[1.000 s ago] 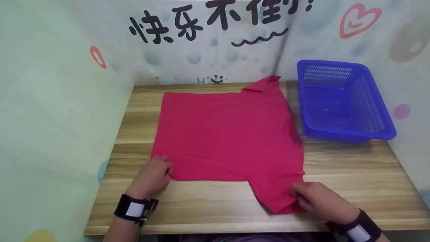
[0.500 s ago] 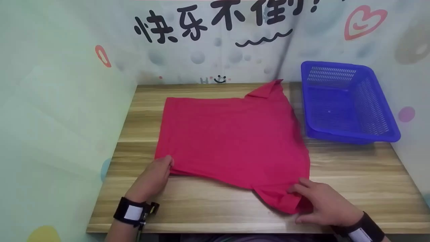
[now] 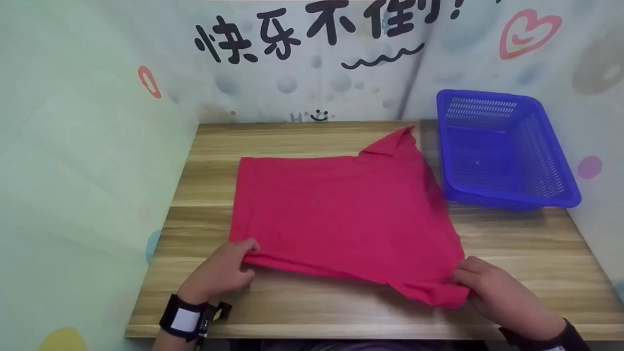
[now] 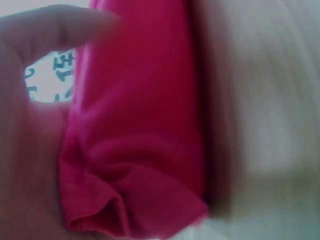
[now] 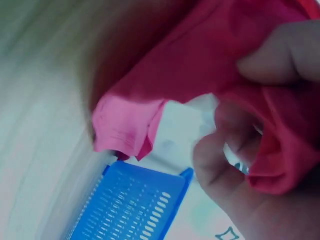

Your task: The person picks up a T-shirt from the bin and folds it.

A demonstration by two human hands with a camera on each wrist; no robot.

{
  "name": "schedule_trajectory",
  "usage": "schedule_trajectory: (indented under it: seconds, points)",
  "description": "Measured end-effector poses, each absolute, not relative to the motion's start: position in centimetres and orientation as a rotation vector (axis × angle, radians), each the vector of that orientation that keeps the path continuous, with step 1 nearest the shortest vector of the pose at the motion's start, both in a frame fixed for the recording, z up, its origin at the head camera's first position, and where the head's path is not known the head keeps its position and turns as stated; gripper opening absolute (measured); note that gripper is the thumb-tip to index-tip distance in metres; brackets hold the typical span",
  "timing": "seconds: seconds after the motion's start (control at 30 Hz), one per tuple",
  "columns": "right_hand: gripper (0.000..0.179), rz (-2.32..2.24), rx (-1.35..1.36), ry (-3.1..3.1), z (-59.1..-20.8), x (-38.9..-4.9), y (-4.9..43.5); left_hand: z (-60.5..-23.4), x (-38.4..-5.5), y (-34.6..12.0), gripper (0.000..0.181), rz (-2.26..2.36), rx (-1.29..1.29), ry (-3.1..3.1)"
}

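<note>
Two-hand pinch | gripping red shirt with left hand and right hand | may crease askew, given bunched sleeve

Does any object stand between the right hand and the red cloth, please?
Nothing visible does: the right hand grips the red cloth at its near right corner. The blue basket stands farther back, not between them.

Red shirt, spread, near edge raised
</note>
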State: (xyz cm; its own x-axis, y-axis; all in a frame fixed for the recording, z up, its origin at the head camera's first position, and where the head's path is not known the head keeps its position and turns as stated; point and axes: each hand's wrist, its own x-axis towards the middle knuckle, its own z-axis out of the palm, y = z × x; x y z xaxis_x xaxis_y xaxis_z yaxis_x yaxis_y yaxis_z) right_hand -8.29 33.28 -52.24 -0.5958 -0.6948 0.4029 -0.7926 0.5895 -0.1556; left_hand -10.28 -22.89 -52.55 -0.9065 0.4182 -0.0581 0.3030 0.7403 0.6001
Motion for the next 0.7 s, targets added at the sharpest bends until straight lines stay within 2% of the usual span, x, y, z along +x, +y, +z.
schedule_trajectory:
  seconds: [0.23,0.43,0.57,0.7]
  points:
    - [0.046,0.851,1.166,-2.714,-50.7,-8.4,34.5,-50.5,-9.4,-23.3,0.020,0.994,0.607,2.578]
    - [0.057,1.079,0.989,-2.695,-50.5,-11.0,34.8,-50.0,-9.8,-24.3,0.027,1.090,0.586,2.533]
    - [0.049,1.211,0.855,-2.750,-50.5,-14.1,34.2,-50.8,-11.0,-24.9,0.025,1.113,0.517,2.596]
    - [0.030,1.362,0.700,-2.881,-50.8,-17.1,33.5,-51.7,-12.3,-25.0,0.020,1.051,0.445,2.714]
